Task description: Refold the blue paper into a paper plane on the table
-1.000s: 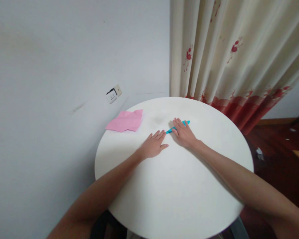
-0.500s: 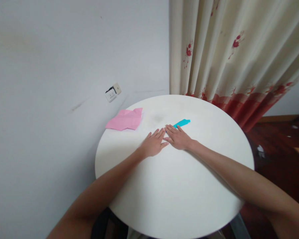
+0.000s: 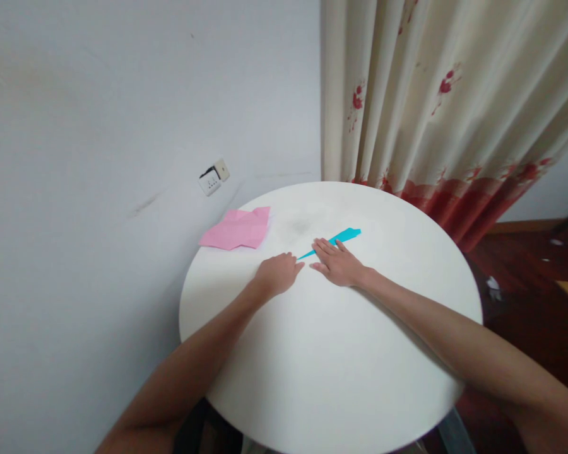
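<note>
A narrow, folded turquoise paper [image 3: 341,238] lies flat on the round white table [image 3: 331,353], its pointed tip towards the left. My right hand [image 3: 338,263] lies flat on the paper's middle, fingers spread and pressing down. My left hand [image 3: 277,274] rests on the table just left of the paper's tip, fingers curled, with nothing visibly in it. The two hands are a short gap apart.
A creased pink paper [image 3: 236,230] lies at the table's far left edge, near the grey wall. A wall socket [image 3: 211,178] is behind it. A cream curtain with red flowers [image 3: 445,107] hangs behind the table; dark wooden floor [image 3: 525,265] shows at right.
My left hand has drawn back to the left and curled its fingers, uncovering the turquoise paper's pointed tip. My right hand has slid left along the paper and stays flat on it.
</note>
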